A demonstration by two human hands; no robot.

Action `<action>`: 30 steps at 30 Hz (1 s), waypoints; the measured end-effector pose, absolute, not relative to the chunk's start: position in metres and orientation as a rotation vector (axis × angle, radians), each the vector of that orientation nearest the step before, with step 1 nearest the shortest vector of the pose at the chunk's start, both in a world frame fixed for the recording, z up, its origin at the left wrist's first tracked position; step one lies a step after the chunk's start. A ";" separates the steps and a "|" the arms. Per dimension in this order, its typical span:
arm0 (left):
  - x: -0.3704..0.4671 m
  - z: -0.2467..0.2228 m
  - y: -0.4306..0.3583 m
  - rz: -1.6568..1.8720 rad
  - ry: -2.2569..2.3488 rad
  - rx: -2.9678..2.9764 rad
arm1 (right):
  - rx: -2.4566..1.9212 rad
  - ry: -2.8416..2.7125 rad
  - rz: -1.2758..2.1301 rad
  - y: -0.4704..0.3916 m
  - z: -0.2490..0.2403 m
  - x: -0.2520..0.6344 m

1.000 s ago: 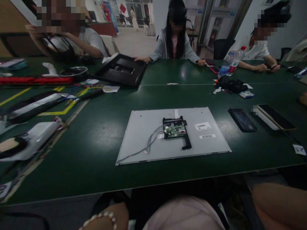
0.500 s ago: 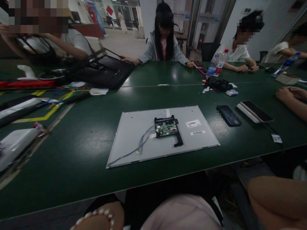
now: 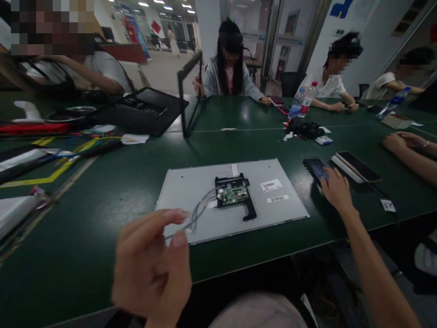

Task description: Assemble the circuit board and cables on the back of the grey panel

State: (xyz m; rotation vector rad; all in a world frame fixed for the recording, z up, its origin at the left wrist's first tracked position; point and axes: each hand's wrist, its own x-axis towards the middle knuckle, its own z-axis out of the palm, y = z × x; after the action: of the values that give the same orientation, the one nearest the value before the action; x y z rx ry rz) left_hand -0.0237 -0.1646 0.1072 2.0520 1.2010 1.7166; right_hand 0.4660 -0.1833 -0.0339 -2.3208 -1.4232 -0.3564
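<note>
My left hand (image 3: 153,259) is raised in front of the near left corner of a flat silver display panel (image 3: 290,200). Its thumb and index finger are apart, with nothing between them. The panel lies back side up, carrying a green circuit board (image 3: 234,194) in a black plastic bracket (image 3: 251,210). Thin grey cables (image 3: 200,207) run from the board toward the near left edge, partly behind my left hand. On the right, my right hand (image 3: 336,189) has its fingertips on a dark smartphone (image 3: 316,167) lying on the table; the fingers look spread, not wrapped round it.
The green table (image 3: 85,237) holds a second phone on a white block (image 3: 358,166), bottles (image 3: 307,100), and a black crumpled heap (image 3: 303,128). A black panel (image 3: 146,109) and wires lie at left. Across the table, a person holds up a black frame (image 3: 182,95).
Both my hands have come into view, the right one onto the smartphone. The person opposite has raised the black frame upright off the black panel. My view has tilted slightly up.
</note>
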 end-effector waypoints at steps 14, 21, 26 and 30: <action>0.048 0.038 -0.158 1.325 0.854 2.185 | -2.394 -1.318 -0.236 -0.183 -0.057 0.493; 0.077 0.017 -0.171 1.028 0.720 2.133 | -2.419 -1.180 -0.109 -0.182 -0.067 0.505; 0.080 0.005 -0.172 0.967 0.723 2.087 | -2.301 -1.196 -0.122 -0.183 -0.068 0.505; 0.079 0.000 -0.172 0.954 0.761 2.031 | -2.225 -1.203 -0.129 -0.184 -0.069 0.509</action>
State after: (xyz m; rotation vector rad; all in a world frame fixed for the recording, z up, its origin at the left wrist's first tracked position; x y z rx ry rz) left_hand 0.0792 -0.1717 -0.0004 2.0315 0.7607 0.9539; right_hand 0.5088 -0.1844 -0.0689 -2.2247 -1.2031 -0.1288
